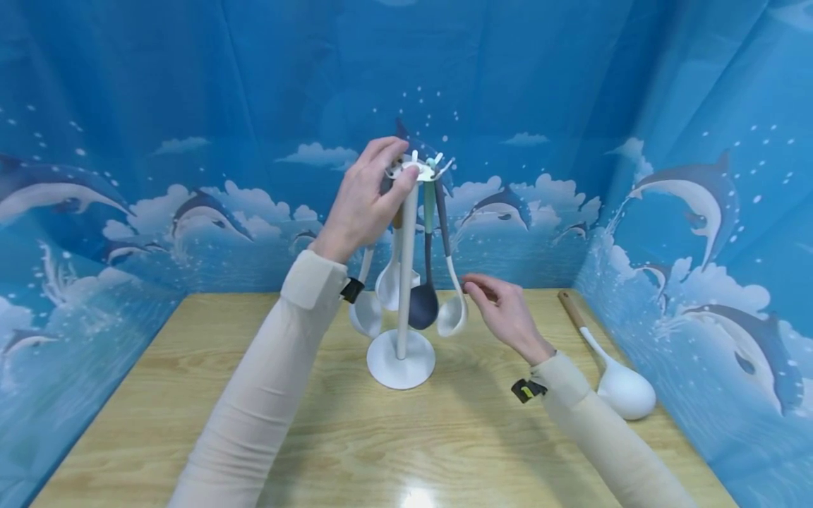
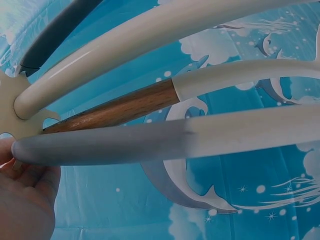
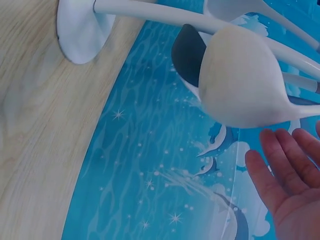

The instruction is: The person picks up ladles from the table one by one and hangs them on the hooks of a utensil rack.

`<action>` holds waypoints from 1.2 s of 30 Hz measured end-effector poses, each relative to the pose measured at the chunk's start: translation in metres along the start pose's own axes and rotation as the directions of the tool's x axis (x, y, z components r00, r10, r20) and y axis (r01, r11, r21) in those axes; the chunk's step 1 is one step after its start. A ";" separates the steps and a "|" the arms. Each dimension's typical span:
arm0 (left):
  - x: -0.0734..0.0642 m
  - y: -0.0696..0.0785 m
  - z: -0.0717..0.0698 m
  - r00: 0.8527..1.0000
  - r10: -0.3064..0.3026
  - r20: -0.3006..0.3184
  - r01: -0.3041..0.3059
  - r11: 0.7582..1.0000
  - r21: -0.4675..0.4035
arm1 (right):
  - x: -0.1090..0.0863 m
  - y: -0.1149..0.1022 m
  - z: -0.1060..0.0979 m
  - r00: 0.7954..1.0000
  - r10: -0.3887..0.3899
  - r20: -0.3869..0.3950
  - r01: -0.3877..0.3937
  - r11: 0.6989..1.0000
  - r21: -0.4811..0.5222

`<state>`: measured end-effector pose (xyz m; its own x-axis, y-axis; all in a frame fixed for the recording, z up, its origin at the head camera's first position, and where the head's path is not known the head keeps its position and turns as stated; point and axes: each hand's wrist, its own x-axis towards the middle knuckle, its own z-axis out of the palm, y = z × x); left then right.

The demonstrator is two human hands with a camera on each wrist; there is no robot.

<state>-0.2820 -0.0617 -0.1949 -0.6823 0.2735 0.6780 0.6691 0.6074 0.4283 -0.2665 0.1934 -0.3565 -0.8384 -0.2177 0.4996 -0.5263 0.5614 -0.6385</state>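
A white utensil rack (image 1: 405, 275) stands upright on its round base (image 1: 416, 377), with several ladles hanging from its top. My left hand (image 1: 365, 201) grips the rack's hook plate, thumb in front and fingers behind. In the left wrist view, its fingertips are at the end of a grey handle (image 2: 100, 145), beside a wooden handle (image 2: 125, 107). My right hand (image 1: 504, 314), fingers extended in the right wrist view, is beside a white ladle (image 3: 240, 80) with a grey handle. A dark ladle (image 1: 423, 308) with a green handle hangs next to it. Two more white ladles hang at left, partly hidden.
Another white ladle (image 1: 625, 391) with a wooden handle lies on the right side of the wooden table (image 1: 356, 451). Blue dolphin-print curtains (image 1: 267, 85) enclose the table at the back and both sides.
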 end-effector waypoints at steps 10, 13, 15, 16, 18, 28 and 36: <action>0.001 0.000 0.000 1.000 0.008 0.001 -0.008 1.000 -0.006 | -0.006 0.011 -0.012 1.000 0.026 0.006 -0.026 1.000 -0.006; 0.001 0.000 0.000 1.000 0.003 0.002 -0.003 1.000 0.000 | -0.008 0.013 -0.014 0.999 0.043 0.015 -0.042 0.999 -0.017; 0.001 0.000 0.000 1.000 -0.001 0.002 0.001 1.000 0.003 | -0.010 0.014 -0.016 0.998 0.057 0.020 -0.056 0.998 -0.026; 0.001 0.000 0.000 1.000 -0.002 0.002 0.002 1.000 0.004 | -0.011 0.016 -0.017 0.998 0.061 0.023 -0.061 0.998 -0.032; 0.001 0.000 0.000 1.000 -0.001 0.002 0.001 1.000 0.003 | -0.012 0.019 -0.018 0.998 0.064 0.022 -0.063 0.997 -0.044; 0.000 0.000 0.000 1.000 0.003 0.007 -0.003 1.000 -0.004 | -0.022 0.038 -0.028 0.999 0.039 0.029 -0.035 0.991 -0.131; 0.000 0.000 0.000 1.000 -0.002 0.002 0.002 1.000 0.005 | -0.025 0.044 -0.034 0.998 0.053 0.027 -0.048 0.984 -0.172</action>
<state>-0.2820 -0.0618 -0.1946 -0.6842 0.2734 0.6761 0.6663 0.6114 0.4270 -0.2638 0.2508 -0.3768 -0.8687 -0.2092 0.4489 -0.4536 0.6999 -0.5517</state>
